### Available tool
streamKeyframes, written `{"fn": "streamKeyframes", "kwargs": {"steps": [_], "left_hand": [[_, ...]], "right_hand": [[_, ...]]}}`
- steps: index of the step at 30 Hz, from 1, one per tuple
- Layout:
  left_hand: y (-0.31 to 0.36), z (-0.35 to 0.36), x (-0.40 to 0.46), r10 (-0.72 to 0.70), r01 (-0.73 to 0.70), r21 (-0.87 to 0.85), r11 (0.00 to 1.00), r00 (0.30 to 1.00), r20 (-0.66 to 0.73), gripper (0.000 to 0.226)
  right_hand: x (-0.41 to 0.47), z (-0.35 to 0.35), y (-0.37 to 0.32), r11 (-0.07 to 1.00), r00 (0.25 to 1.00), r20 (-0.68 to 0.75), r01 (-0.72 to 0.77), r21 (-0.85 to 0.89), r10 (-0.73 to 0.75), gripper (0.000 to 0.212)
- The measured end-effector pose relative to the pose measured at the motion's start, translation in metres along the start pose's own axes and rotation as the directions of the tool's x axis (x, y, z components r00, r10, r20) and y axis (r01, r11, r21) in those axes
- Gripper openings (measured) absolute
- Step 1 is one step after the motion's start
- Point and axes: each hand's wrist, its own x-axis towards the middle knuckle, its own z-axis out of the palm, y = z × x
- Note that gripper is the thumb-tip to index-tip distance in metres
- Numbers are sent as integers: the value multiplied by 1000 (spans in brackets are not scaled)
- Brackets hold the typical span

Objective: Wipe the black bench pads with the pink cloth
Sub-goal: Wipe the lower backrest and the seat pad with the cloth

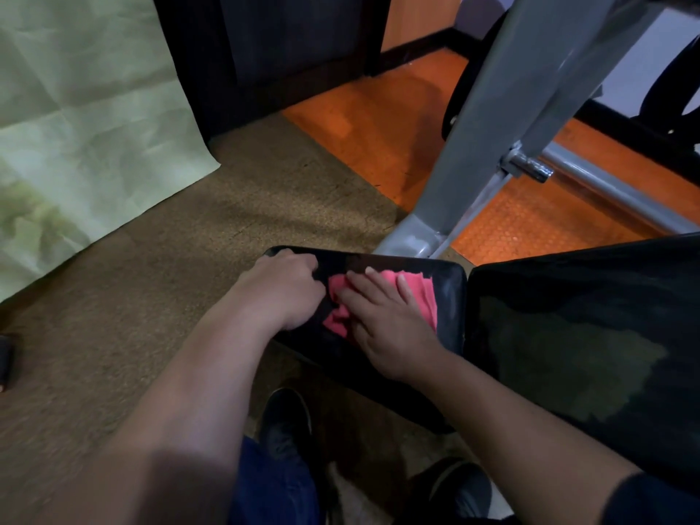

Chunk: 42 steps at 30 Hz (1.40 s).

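Observation:
The pink cloth [420, 293] lies spread on the small black bench pad [447, 297] in the middle of the view. My right hand [386, 323] lies flat on the cloth with its fingers apart, pressing it onto the pad. My left hand [288, 293] rests at the pad's left end, fingers curled at the cloth's left edge; whether it pinches the cloth is hidden. The larger black bench pad [591, 342] stretches to the right, separated from the small one by a narrow gap.
The bench's grey metal frame [503, 119] rises behind the pads, with a chromed bar [606, 187] running right. Brown carpet [189, 259] and orange flooring [378, 130] surround it. A pale green sheet [75, 119] hangs at left. My shoes [288, 422] stand below the pad.

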Motion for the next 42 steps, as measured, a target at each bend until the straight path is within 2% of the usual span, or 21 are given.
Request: {"fn": "streamKeyframes", "kwargs": {"steps": [2,6,10,14,19,22,24,28,33,37,42], "left_hand": [[0,1,0,4,-4,-4,1000,1000,-6,36],[-1,2,-1,3,-3,-3,1000,1000,7,38],[-1,1,0,6,-6,-16,1000,1000,-9,38],[-1,2,-1,6,-6,3,1000,1000,6,38],[0,1,0,-1,1,-4,1000,1000,6,41],[1,1,-2,-3,3,2,1000,1000,18,41],[0,1,-2,-3,3,9,1000,1000,12,39],[3,0,-2,-5,5,20,1000,1000,1,41],[4,1,-2,-10,10,30,1000,1000,8,40],[5,1,-1,-12,13,37,999,1000,-5,41],[3,2,-2,-11,11,27,1000,1000,-6,37]], "right_hand": [[5,4,-14,999,999,-14,-53,4,53,61],[-15,11,-16,992,992,60,118,-44,-115,61],[-3,6,-20,1000,999,28,-17,-11,18,57],[-21,15,-20,983,985,91,156,-96,-147,64],[-5,9,-25,999,1000,21,12,-49,-11,60],[-20,20,-27,980,984,71,167,-103,-160,64],[-25,16,-14,968,974,101,214,-128,-202,65],[-8,14,-30,992,997,45,65,-107,-61,65],[-25,19,-19,956,970,103,236,-175,-221,64],[-5,18,-34,986,998,38,59,-155,-54,64],[-24,25,-28,944,968,129,240,-225,-215,64]]}}
